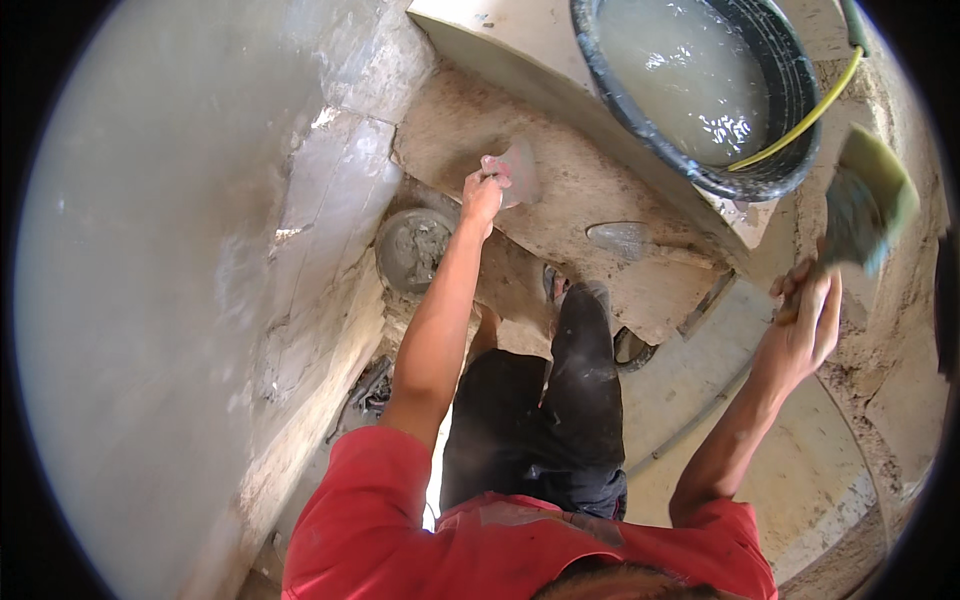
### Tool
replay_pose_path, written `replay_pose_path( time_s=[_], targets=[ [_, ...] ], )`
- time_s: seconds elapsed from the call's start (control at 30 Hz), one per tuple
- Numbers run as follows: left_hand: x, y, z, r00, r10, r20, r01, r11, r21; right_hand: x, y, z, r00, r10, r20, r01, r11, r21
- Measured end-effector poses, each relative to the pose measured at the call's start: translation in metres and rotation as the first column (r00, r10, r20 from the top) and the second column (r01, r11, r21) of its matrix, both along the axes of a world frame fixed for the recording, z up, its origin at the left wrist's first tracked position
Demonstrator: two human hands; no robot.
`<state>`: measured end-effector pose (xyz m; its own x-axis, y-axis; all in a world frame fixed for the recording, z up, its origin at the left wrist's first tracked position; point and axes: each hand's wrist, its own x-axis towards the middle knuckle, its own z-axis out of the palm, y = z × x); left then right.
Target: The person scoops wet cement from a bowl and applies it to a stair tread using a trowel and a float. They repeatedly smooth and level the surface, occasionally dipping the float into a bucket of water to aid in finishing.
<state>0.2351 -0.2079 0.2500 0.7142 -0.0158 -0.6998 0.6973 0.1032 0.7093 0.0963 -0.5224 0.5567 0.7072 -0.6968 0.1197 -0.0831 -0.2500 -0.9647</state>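
Note:
My left hand [484, 200] is closed round the pink-marked handle of a scraper-like tool; its pale flat blade [521, 176] is slightly blurred. Below that hand, a round bowl [385, 262] holds grey wet mortar [424, 246]. Out to the right, my right hand [808, 312] is raised with its fingers wrapped round the handle of a wide brush [868, 205]. The brush has yellowish bristles and a bluish, smeared lower part, blurred by motion. A pointed trowel [618, 238] lies on the brown board [560, 215] between my hands.
A black tub [690, 178] of cloudy water stands on a pale ledge [500, 30] at the far right, with a yellow hose [812, 115] dipping in. The smooth grey plastered wall [150, 280] rises along the left. My legs are below, on the board's near side.

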Motion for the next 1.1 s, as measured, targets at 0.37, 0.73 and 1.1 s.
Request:
replay_pose_path(
  time_s=[0.37, 0.73, 1.1],
  targets=[
    [-0.029, 0.104, -0.040, 0.981, 0.189, 0.040, -0.189, 0.982, -0.009, 0.091, 0.238, -0.191, 0.844, 0.441, -0.306, -0.387, 0.895, 0.224],
    [-0.032, 0.104, -0.043, 0.987, 0.160, 0.016, -0.153, 0.963, -0.220, 0.184, 0.164, -0.323, 0.826, 0.223, -0.517, -0.398, 0.881, -0.255],
    [0.006, 0.063, -0.053, 0.993, -0.038, 0.112, 0.058, 0.982, -0.179, -0.036, 0.064, -0.337, 0.750, -0.520, -0.409, 0.525, 0.844, -0.109]
  ],
)
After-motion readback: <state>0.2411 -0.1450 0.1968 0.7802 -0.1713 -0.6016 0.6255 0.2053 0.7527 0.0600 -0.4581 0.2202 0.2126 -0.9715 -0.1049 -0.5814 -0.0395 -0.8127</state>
